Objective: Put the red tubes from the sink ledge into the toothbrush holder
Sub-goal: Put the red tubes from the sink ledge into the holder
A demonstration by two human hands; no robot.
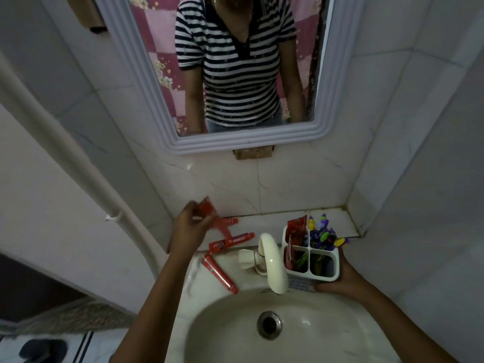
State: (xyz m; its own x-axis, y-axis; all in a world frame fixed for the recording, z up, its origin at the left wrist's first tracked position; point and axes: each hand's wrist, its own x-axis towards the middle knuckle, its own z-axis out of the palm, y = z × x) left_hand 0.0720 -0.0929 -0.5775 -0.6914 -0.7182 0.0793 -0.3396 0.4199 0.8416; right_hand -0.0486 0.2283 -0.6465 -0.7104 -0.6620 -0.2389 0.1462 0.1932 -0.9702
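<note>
My left hand is lifted over the ledge and grips a red tube by its flat end, cap pointing down-right. Three more red tubes lie below it: one on the ledge behind, one with white lettering along the ledge edge, one on the sink rim left of the tap. My right hand holds the white four-slot toothbrush holder at the sink's right rim. Red tubes stand in its left slots, and purple and yellow brushes fill the back right slot.
A white tap curves over the basin between tubes and holder. The sink basin with its drain lies below. A framed mirror hangs on the tiled wall, and a white pipe runs down the left.
</note>
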